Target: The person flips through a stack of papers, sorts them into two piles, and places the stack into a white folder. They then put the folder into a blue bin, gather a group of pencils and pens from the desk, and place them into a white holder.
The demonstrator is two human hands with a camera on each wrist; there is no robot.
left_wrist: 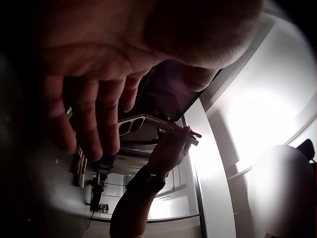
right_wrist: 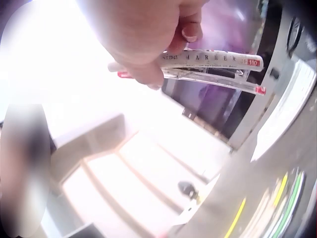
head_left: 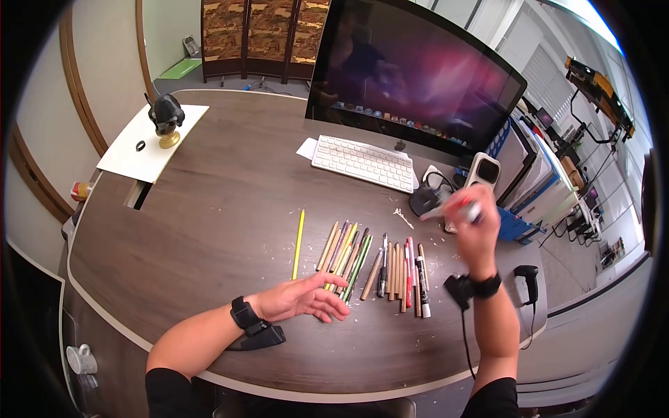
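My right hand (head_left: 478,226), blurred and raised over the right side of the desk, pinches a white marker (right_wrist: 213,60) together with a clear-barrelled pen (right_wrist: 223,82) that has a red end. Both stick out side by side past the thumb and fingers. Low over the front of the desk, my left hand (head_left: 303,296) holds nothing, its fingers loosely spread. Just beyond it lies a row of coloured pencils (head_left: 343,254), partly overlapped by the fingers. A lone yellow pencil (head_left: 298,244) lies left of them. To their right is a second row of plain wooden pencils (head_left: 398,268), pens and a black-and-white marker (head_left: 422,282).
Behind the rows are a white keyboard (head_left: 364,164) and a large monitor (head_left: 418,76). A white device (head_left: 486,169) and upright folders (head_left: 533,177) stand at right, near a black handheld device (head_left: 527,281). Pale shavings (head_left: 402,217) dot the desk. A white board (head_left: 125,150) lies far left.
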